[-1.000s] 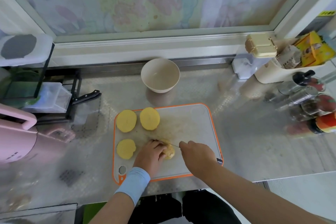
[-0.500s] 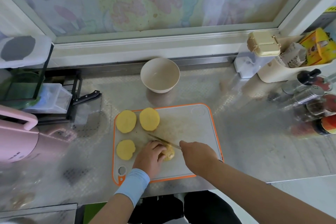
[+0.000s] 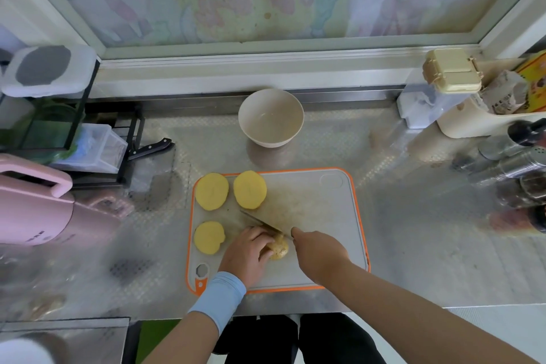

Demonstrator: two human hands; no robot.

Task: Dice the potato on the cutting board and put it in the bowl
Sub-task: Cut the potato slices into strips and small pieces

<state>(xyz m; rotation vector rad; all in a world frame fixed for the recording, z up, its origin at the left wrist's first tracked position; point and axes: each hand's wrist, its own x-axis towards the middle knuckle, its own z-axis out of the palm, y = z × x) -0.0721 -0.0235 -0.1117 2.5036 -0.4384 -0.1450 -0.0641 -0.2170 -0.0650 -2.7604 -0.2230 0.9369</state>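
A light blue wristband [image 3: 218,298] circles the left wrist; the right arm is bare.

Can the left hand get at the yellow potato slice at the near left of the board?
Probably yes: the round yellow potato slice lies uncovered right beside the left hand, nothing between, though that hand grips the brown-skinned potato end under the steel knife.

3 potato slices [image 3: 211,191] are pale yellow; the potato end [image 3: 279,250] has tan, dark-speckled skin. The cutting board [image 3: 319,210] is grey with an orange rim, the bowl [image 3: 270,140] cream, the wristband [image 3: 220,294] light blue, the appliance [image 3: 32,213] pink, and the counter [image 3: 413,230] dot-embossed steel.
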